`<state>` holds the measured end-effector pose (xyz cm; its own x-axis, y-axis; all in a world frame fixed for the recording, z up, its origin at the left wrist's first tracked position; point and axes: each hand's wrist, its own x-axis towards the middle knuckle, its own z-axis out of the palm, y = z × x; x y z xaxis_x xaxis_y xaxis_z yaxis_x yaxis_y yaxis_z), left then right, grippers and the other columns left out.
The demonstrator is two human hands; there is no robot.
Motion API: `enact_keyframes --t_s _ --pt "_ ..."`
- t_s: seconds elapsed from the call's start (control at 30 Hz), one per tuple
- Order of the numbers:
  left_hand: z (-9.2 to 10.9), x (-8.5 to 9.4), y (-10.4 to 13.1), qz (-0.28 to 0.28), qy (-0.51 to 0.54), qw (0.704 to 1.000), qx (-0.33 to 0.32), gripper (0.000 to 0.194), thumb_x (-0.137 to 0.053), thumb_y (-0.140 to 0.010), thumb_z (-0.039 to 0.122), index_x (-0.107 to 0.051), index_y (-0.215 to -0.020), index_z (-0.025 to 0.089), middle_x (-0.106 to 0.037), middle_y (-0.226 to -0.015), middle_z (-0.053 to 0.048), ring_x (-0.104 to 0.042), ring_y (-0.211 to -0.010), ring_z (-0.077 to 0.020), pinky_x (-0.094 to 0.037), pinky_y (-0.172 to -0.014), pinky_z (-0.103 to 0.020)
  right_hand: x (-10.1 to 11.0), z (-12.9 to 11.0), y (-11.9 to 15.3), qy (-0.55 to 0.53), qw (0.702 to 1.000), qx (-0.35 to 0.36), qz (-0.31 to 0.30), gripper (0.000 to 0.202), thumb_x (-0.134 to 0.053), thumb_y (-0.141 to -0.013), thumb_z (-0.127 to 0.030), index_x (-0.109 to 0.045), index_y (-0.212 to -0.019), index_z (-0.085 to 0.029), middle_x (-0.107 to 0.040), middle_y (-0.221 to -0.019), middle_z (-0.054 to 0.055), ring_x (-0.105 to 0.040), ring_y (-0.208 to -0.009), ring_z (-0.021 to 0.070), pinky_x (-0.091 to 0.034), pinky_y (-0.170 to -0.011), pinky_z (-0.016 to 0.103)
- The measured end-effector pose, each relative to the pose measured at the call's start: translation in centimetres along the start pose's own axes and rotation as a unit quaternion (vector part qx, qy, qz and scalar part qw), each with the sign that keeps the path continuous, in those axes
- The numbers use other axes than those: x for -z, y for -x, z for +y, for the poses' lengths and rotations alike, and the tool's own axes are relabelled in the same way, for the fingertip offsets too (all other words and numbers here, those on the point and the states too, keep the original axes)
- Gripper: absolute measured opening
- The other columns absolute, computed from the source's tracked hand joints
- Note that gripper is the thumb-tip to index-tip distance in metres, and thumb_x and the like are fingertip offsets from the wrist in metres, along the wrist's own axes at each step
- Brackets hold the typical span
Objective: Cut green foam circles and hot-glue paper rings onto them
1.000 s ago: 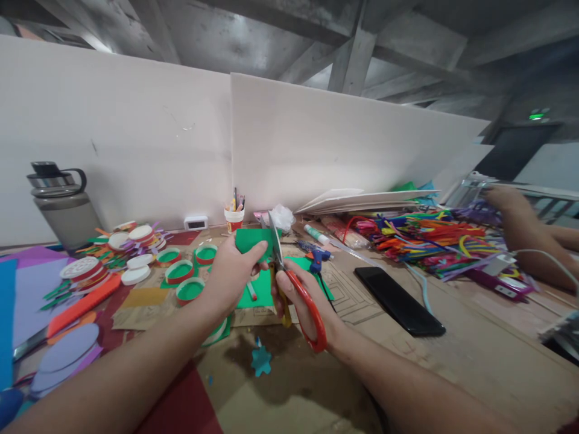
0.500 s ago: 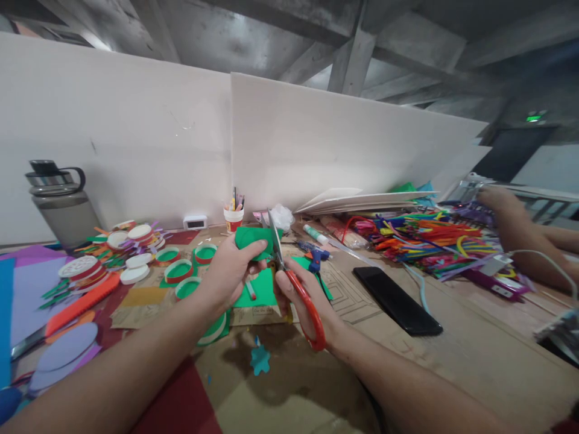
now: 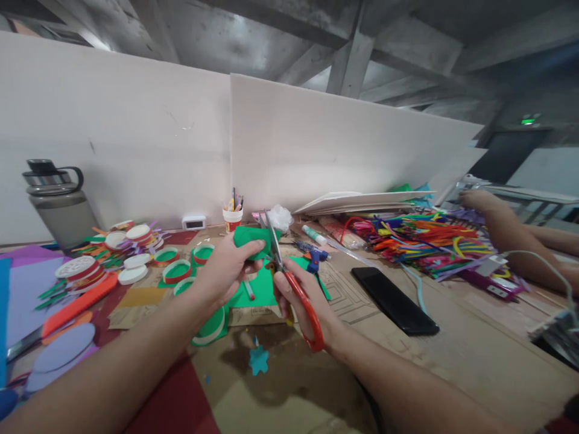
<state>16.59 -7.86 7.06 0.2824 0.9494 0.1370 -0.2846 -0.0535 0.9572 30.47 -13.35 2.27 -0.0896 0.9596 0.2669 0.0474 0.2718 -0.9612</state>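
Note:
My left hand [image 3: 230, 265] pinches a piece of green paper [image 3: 246, 240], thumb on top, above the middle of the table. Wrapped round the red handles of the scissors [image 3: 307, 307] is my right hand [image 3: 294, 292]. The scissor blades point up and away, parted, at the right edge of the green paper. Beneath the hands lie a green sheet [image 3: 265, 283] and a red-tipped white stick [image 3: 250, 290]. A blue flower-shaped cutout [image 3: 259, 360] is on the table nearer to me. Green-centred rings [image 3: 177, 272] sit left of my left hand.
A black phone [image 3: 393, 301] and a blue glue gun [image 3: 316, 256] lie to the right. Behind are colourful pipe cleaners [image 3: 434, 241] and another person's hand [image 3: 479, 200]. At left stand a bottle [image 3: 61, 205] and, nearer, an orange-handled cutter [image 3: 81, 304]. A pen cup [image 3: 232, 218] stands behind.
The view has shifted slightly. The other person's hand at the right has moved left. My hands keep their holds on the green paper and the scissors.

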Motion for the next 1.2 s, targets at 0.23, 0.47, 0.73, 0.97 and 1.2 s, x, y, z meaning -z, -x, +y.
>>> enact_keyframes --t_s 0.23,0.47,0.73,0.97,1.2 --pt "0.5 0.1 0.0 -0.009 -0.015 1.0 -0.006 0.02 -0.07 -0.067 0.021 -0.051 -0.07 0.016 -0.05 -0.056 0.004 -0.046 -0.044 -0.0061 -0.033 -0.039 -0.017 0.0 0.0 0.1 0.007 1.0 0.004 0.0 0.037 -0.055 -0.084 -0.056 -0.045 -0.078 -0.021 -0.044 -0.058 -0.007 -0.042 -0.04 0.007 -0.038 -0.039 0.02" --pt "0.2 0.1 -0.2 -0.001 -0.024 1.0 -0.014 0.023 -0.07 -0.07 0.026 -0.049 -0.07 0.017 -0.046 -0.052 0.006 -0.043 -0.042 -0.0064 -0.032 -0.038 -0.018 0.4 1.1 -0.1 0.021 0.999 0.023 -0.03 0.033 -0.052 -0.087 -0.054 -0.048 -0.088 -0.022 -0.044 -0.062 -0.005 -0.043 -0.046 0.0085 -0.037 -0.042 0.021" --pt "-0.2 -0.2 0.0 -0.004 -0.014 1.0 -0.002 0.025 -0.07 -0.07 0.025 -0.046 -0.069 0.017 -0.046 -0.051 0.006 -0.042 -0.042 -0.0049 -0.026 -0.037 -0.016 0.3 0.6 -0.1 0.021 0.998 0.047 -0.035 0.036 -0.048 -0.088 -0.054 -0.05 -0.102 -0.021 -0.042 -0.062 -0.005 -0.039 -0.051 0.0102 -0.034 -0.046 0.022" --pt "-0.1 -0.2 0.2 -0.007 -0.012 1.0 0.01 0.026 -0.071 -0.07 0.026 -0.047 -0.071 0.017 -0.048 -0.053 0.006 -0.043 -0.043 -0.0044 -0.031 -0.039 -0.015 0.4 0.6 -0.1 0.013 0.998 0.054 -0.035 0.033 -0.049 -0.088 -0.054 -0.049 -0.093 -0.022 -0.044 -0.06 -0.005 -0.042 -0.051 0.011 -0.036 -0.048 0.023" --pt "-0.1 -0.1 0.2 -0.002 -0.021 1.0 0.014 0.026 -0.071 -0.07 0.026 -0.046 -0.07 0.017 -0.047 -0.052 0.007 -0.041 -0.042 -0.0043 -0.029 -0.038 -0.015 0.5 0.9 -0.2 0.013 0.998 0.05 -0.039 0.035 -0.049 -0.088 -0.053 -0.05 -0.102 -0.021 -0.044 -0.061 -0.005 -0.043 -0.051 0.0104 -0.038 -0.049 0.022"
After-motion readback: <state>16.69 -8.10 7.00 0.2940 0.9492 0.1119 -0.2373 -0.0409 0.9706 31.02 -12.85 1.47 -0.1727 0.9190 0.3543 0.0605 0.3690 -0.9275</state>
